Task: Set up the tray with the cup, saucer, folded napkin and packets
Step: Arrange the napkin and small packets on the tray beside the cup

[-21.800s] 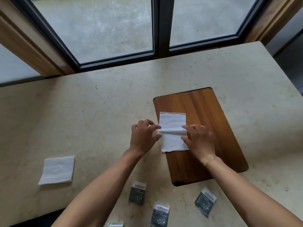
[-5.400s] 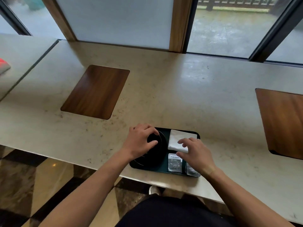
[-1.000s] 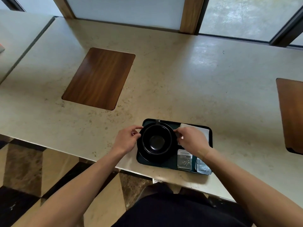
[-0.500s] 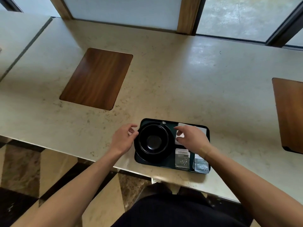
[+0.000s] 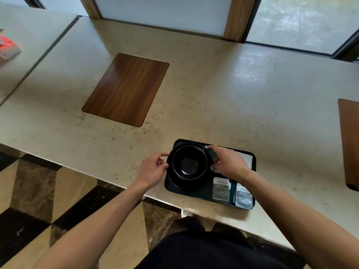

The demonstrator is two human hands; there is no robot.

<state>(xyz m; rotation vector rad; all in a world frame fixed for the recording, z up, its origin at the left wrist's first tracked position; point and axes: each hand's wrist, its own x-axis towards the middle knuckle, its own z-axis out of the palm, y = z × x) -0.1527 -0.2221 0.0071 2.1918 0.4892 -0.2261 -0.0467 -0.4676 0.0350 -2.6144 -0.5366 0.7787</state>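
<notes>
A dark tray [image 5: 206, 192] lies near the front edge of the stone counter. On its left half a black cup [image 5: 189, 163] stands upright on a black saucer [image 5: 175, 183]. My right hand [image 5: 228, 163] pinches the cup's handle at the cup's upper right. My left hand [image 5: 153, 169] holds the saucer's left rim between thumb and curled fingers. A white folded napkin [image 5: 246, 158] lies in the tray's far right corner, mostly hidden by my right hand. A grey packet [image 5: 221, 190] and a second packet [image 5: 243, 198] lie side by side at the tray's near right.
A wooden inlay [image 5: 126, 90] is set into the counter [image 5: 223, 98] at the far left, another wooden inlay [image 5: 349, 142] at the right edge. A red pack [image 5: 7, 49] lies on the neighbouring counter far left. The counter's front edge runs just below the tray.
The cup's handle has turned from the far side toward the right, and my right hand now pinches it. My left hand has closed in onto the saucer's rim.
</notes>
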